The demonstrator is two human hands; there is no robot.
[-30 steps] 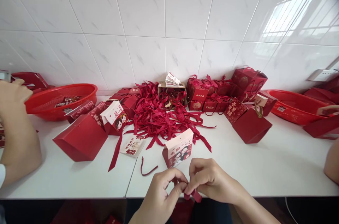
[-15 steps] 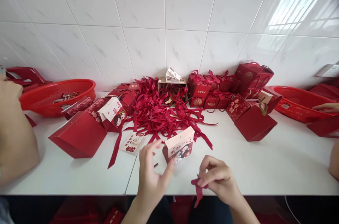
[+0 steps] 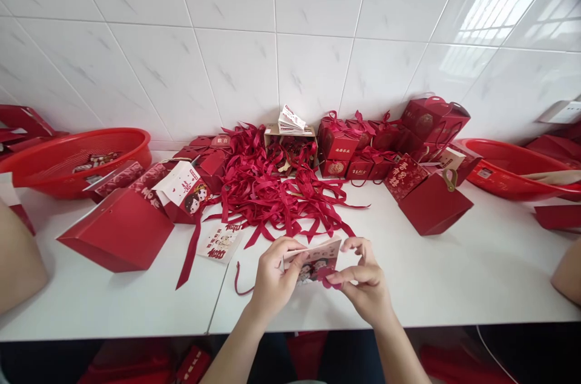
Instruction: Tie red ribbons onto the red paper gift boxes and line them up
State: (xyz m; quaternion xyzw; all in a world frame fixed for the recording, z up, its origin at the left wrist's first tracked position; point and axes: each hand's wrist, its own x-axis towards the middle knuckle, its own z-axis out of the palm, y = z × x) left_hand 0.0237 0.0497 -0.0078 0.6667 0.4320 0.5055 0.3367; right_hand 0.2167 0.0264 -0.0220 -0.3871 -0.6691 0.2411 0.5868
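Observation:
My left hand (image 3: 275,278) grips the left side of a small box (image 3: 313,263) with a cream top and a cartoon couple on its front. At the box's right side, my right hand (image 3: 365,284) pinches a dark red ribbon (image 3: 327,278) between thumb and fingers against the front. A thin dark red cord (image 3: 240,281) lies on the table left of my left hand. Behind the box spreads a heap of red ribbons (image 3: 272,196). A printed cream card (image 3: 220,242) rests to the left.
Red boxes stand at the left (image 3: 120,230) and right (image 3: 433,202), with stacked boxes (image 3: 338,148) by the wall. Red baskets stand at far left (image 3: 72,175) and far right (image 3: 499,181). Other people's arms show at both edges.
My left hand has closed on the small box, which is now turned and tilted. My right hand has brought the ribbon up to its front. The thin cord now shows on the left.

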